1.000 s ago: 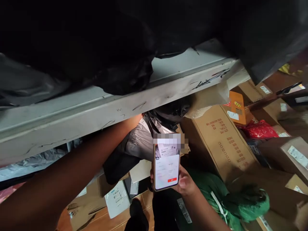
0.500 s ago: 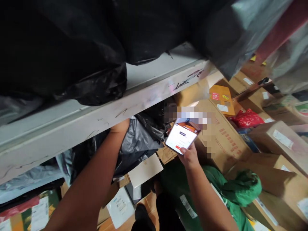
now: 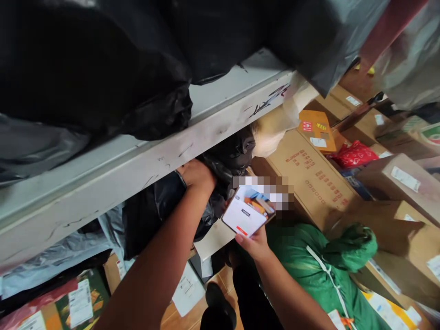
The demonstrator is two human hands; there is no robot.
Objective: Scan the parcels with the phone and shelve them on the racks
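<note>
My right hand (image 3: 252, 240) is closed around a smartphone (image 3: 245, 213). Its lit screen faces up, showing a white panel and a red button, with a picture above. My left hand (image 3: 197, 174) reaches just under the lip of a white shelf (image 3: 220, 130), among black plastic parcels. One dark plastic parcel (image 3: 167, 195) lies against its left side, and a crumpled black bag (image 3: 228, 158) is to its right. The left fingertips are hidden, so I cannot tell whether they grip the plastic. Pixelation covers the area around the phone's top edge.
Large black bags (image 3: 130, 68) hang over the shelf above my hands. At the right are stacked cardboard boxes (image 3: 309, 174), an orange parcel (image 3: 318, 130) and a red heart-patterned package (image 3: 354, 156). A green sack (image 3: 299, 256) lies beside my legs. Labelled parcels (image 3: 80, 302) fill the lower left.
My left hand has shifted right and more of it shows below the shelf. The grey plastic beside it is no longer visible. The phone is lower and further left, its screen picture changed.
</note>
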